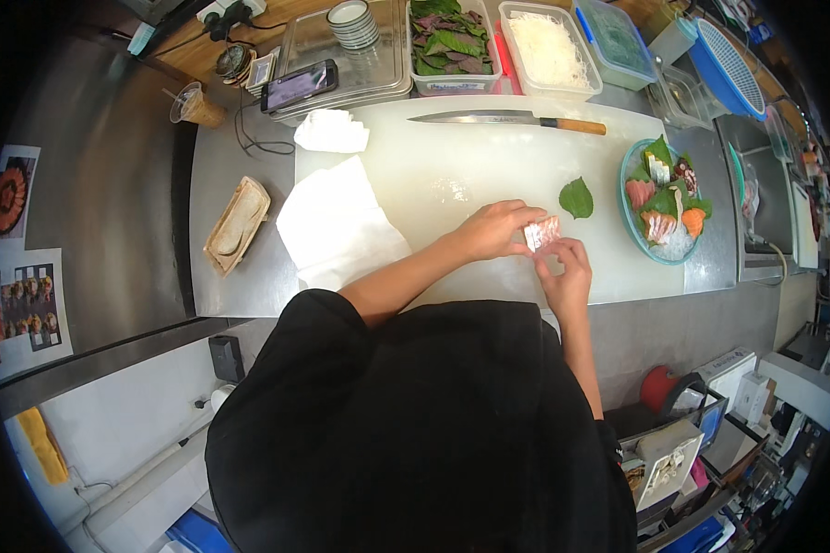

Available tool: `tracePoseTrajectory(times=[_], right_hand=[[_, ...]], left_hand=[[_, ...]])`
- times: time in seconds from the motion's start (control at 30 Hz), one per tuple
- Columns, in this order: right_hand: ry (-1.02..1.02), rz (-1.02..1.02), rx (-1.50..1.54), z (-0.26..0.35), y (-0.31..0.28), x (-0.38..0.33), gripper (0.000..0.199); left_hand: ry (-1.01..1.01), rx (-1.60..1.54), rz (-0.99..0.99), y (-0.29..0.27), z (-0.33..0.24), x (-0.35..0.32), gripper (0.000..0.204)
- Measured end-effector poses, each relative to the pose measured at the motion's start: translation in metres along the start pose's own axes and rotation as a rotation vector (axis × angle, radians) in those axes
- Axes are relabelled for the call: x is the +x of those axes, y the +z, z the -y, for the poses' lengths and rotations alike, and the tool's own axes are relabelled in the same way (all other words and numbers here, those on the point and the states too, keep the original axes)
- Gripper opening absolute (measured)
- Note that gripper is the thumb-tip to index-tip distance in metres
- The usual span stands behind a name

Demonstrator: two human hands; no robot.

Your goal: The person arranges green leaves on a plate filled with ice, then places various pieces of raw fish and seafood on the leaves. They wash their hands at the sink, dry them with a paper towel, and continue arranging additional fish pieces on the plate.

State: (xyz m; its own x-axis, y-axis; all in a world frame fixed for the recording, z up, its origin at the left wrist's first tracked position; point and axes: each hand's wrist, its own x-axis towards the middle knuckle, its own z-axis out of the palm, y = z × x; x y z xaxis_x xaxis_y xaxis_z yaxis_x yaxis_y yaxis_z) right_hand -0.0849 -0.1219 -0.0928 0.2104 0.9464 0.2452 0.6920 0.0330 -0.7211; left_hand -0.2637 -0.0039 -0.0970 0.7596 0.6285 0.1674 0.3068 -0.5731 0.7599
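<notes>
Both my hands meet over the white cutting board (pixel 452 175). My left hand (pixel 493 229) and my right hand (pixel 564 272) together pinch a small pinkish slice of raw fish (pixel 542 232) just above the board. A single green leaf (pixel 576 197) lies on the board close beyond the fish. To the right stands a blue glass plate (pixel 629 217) with fish slices, green leaves and white shreds arranged on it. A long knife (pixel 512 119) with a wooden handle lies along the board's far edge.
White cloths (pixel 337 221) lie on the board's left side, a wooden dish (pixel 237 224) beside them. At the back are tubs of leaves (pixel 452 41) and white shreds (pixel 549 48), stacked small bowls (pixel 352 23), a phone (pixel 299 85) and a drink cup (pixel 196 106).
</notes>
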Motion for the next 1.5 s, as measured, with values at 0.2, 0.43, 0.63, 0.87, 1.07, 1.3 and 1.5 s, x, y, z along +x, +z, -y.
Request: tracePoseTrajectory(times=[0.2, 0.43, 0.63, 0.87, 1.07, 1.3, 1.5], right_hand=[[-0.013, 0.046, -0.117, -0.001, 0.008, -0.001, 0.015], [-0.008, 0.021, -0.117, -0.001, 0.013, -0.005, 0.013], [-0.090, -0.090, -0.131, -0.001, 0.013, -0.005, 0.040], [0.080, -0.112, -0.195, 0.000, 0.019, -0.003, 0.076], [0.109, -0.142, -0.165, 0.001, 0.025, -0.003, 0.075], [0.088, -0.138, -0.168, 0.000, 0.022, -0.004, 0.071], [0.058, -0.159, -0.163, -0.004, 0.023, -0.004, 0.074]], left_hand=[[-0.067, -0.144, -0.046, 0.005, 0.003, -0.002, 0.055], [-0.159, -0.121, -0.067, 0.006, 0.006, -0.001, 0.044], [0.004, 0.280, -0.228, 0.028, 0.012, 0.007, 0.037], [0.062, 0.208, -0.323, 0.044, 0.020, 0.019, 0.032], [0.063, 0.249, -0.335, 0.044, 0.009, 0.031, 0.026], [-0.008, 0.219, -0.197, 0.038, 0.012, 0.041, 0.023], [0.040, 0.132, -0.098, 0.020, 0.014, 0.034, 0.027]])
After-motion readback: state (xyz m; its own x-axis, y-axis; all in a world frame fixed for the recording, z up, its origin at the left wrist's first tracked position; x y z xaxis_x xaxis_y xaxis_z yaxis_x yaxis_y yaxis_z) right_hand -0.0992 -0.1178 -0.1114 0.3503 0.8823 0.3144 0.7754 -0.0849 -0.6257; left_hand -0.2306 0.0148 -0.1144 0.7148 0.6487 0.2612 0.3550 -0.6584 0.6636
